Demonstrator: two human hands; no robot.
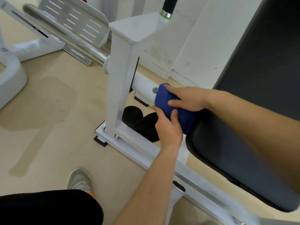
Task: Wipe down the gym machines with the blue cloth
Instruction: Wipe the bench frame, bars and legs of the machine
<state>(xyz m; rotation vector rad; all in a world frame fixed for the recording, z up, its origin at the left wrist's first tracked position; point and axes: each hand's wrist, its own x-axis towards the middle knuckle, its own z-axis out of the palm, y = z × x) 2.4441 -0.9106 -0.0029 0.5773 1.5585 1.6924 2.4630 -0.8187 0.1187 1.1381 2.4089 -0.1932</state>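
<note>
Blue cloth [174, 108]: deep blue, thick, bunched and wrapped around white horizontal tube [144, 88] of gym machine, at tube's end next to black seat pad [227, 159]. Cloth touching pad's front edge. Bolt head [155, 90] on tube just beside cloth's far edge. White upright post [120, 88] of machine stands at tube's other end, apart from cloth.

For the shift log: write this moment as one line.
stage: wiping | blue cloth: wrapped on white tube | left hand: gripping cloth | right hand: pressing cloth | beside: black seat pad
</note>
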